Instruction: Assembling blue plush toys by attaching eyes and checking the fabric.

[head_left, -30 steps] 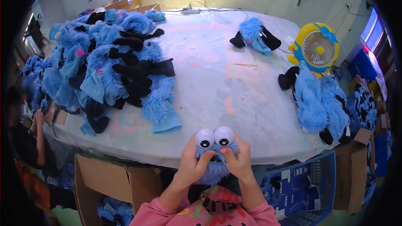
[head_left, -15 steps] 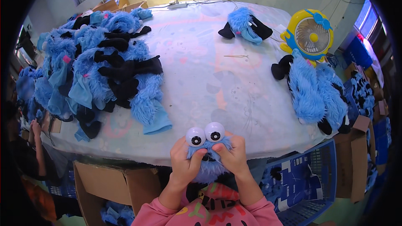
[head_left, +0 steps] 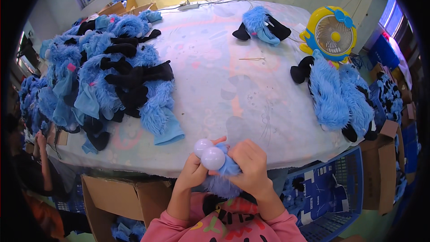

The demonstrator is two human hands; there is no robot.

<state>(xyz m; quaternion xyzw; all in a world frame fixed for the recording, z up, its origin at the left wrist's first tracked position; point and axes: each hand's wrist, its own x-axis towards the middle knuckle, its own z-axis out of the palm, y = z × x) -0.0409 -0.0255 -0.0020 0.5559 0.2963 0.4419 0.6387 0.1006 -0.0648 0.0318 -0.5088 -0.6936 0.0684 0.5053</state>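
Blue and furry, the plush toy (head_left: 222, 186) has two white ball eyes (head_left: 212, 158). The left hand (head_left: 191, 170) and right hand (head_left: 251, 166) both grip it.

- The counter (head_left: 282, 85) wears a pale, faintly printed cover (head_left: 197, 89).
- A big heap of blue furry plush pieces (head_left: 101, 56) with black limbs (head_left: 154, 72) sprawls across its left side.
- Over toward the far right lies a lone plush piece (head_left: 256, 19), a thin tan stick (head_left: 252, 58) near it.
- A yellow-and-blue fan (head_left: 335, 36) stands behind two more plush pieces (head_left: 329, 96) at the right.
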